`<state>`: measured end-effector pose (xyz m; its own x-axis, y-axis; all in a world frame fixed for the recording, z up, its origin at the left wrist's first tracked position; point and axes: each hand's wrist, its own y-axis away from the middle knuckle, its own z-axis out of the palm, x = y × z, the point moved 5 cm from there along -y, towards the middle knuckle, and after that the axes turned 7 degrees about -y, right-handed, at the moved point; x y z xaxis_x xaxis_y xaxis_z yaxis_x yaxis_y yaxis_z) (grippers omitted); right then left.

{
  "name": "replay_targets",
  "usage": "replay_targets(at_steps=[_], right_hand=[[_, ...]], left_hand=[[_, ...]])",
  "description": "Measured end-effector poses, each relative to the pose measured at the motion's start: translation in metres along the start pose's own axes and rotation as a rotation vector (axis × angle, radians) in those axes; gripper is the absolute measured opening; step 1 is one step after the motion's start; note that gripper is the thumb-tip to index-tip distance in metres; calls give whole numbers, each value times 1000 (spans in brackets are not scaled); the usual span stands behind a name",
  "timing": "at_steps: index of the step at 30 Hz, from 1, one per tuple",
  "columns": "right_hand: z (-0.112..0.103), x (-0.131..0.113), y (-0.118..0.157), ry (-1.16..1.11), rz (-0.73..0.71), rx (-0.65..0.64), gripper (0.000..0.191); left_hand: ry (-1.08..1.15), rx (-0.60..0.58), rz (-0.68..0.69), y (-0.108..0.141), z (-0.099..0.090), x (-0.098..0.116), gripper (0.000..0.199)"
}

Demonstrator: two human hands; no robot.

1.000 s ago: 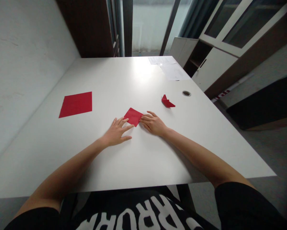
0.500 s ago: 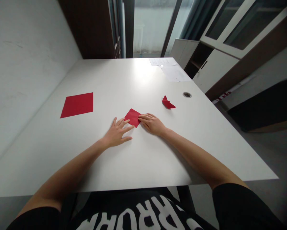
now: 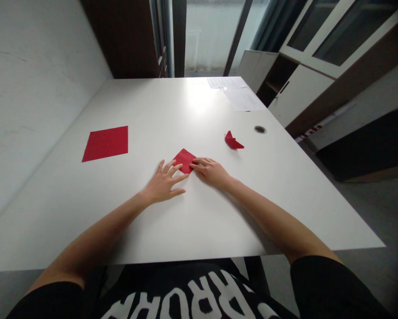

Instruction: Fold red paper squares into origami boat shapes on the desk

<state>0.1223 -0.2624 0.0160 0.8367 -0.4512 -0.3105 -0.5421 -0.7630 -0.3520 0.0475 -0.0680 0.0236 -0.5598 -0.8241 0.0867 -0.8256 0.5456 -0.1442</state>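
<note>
Resting your left hand (image 3: 162, 182) on the white desk (image 3: 199, 230), you are keeping its fingers spread wide, with the fingertips (image 3: 184, 176) lying against the near-left edge of a small red paper square (image 3: 183, 159). Your right hand (image 3: 211, 173) is lying palm down with its fingers pressed together, and those fingers (image 3: 199, 163) are covering the paper's right corner. Neither hand is pinching it. The paper is sitting flat between your hands, turned like a diamond, with one corner pointing straight away from you and its long diagonal running toward your body, though your fingers are hiding the near corner.

Out to your left, a larger flat red paper square (image 3: 105, 143) is lying well apart, its edges almost square to the desk. Beyond your right hand, a small folded red paper piece (image 3: 233, 141) is sitting with its peak pointing up and away. Just past it, a round cable grommet (image 3: 260, 129) is showing in the desktop, and white sheets of paper (image 3: 241, 98) are lying at the far edge. Nothing is standing between your hands and the red paper square.
</note>
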Motion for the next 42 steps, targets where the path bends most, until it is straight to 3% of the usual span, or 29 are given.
replay_targets(at_steps=[9, 24, 26, 29, 31, 34, 37, 42], right_hand=[[3, 0, 0, 27, 5, -7, 41], [-3, 1, 2, -63, 20, 15, 36], [-4, 8, 3, -98, 85, 63, 37], [-4, 22, 2, -71, 314, 151, 47], [0, 24, 1, -27, 437, 157, 56], [7, 16, -3, 13, 500, 136, 62], [9, 10, -6, -26, 546, 172, 55], [7, 9, -13, -240, 560, 280, 23]], left_hand=[[-62, 35, -132, 7, -2, -31, 50], [-95, 130, -315, 5, 4, -56, 49], [-87, 137, -299, 5, 6, -55, 48], [-64, 159, -252, 5, 4, -51, 48], [-38, 157, -179, 4, 2, -45, 48], [1, 135, -82, 3, 1, -39, 43], [25, 136, -80, 3, 2, -38, 41], [24, 137, -89, 2, 4, -37, 42]])
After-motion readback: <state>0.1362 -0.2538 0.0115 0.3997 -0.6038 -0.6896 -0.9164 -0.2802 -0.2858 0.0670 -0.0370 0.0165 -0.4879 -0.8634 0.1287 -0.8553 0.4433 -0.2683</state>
